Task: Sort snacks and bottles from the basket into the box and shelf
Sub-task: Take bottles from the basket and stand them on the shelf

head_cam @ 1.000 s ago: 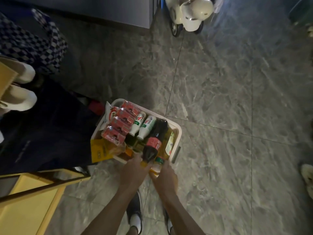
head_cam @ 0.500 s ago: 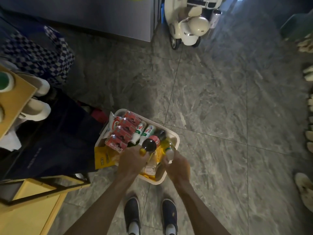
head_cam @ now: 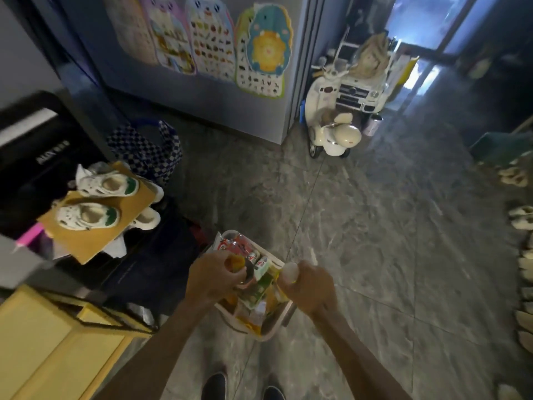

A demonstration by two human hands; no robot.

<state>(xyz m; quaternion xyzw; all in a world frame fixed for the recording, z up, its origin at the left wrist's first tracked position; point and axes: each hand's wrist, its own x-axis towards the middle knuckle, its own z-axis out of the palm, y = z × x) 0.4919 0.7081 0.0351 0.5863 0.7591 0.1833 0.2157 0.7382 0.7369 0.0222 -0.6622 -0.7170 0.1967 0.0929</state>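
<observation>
A pale plastic basket [head_cam: 264, 336] stands on the floor in front of my feet. It holds red snack packs [head_cam: 235, 245], white bottles with green-and-red labels [head_cam: 262, 263] and yellow packets. My left hand [head_cam: 212, 281] is shut on a dark bottle with a yellow cap [head_cam: 235, 262], held upright above the basket's left side. Over the right side, my right hand [head_cam: 310, 288] grips a yellowish bottle with a white cap [head_cam: 289, 273]. The bodies of both bottles are mostly hidden by my fingers.
A yellow box [head_cam: 43, 350] sits at the lower left beside a dark bag [head_cam: 150, 272]. White shoes [head_cam: 86, 215] lie on cardboard above it. A checkered bag [head_cam: 147, 148], a toy scooter [head_cam: 331, 131] and slippers [head_cam: 522, 217] ring the grey tiled floor.
Both hands have risen from the basket's near edge, each lifting a bottle upright. My view has tilted up, and the cabinet with posters and the toy cars now show.
</observation>
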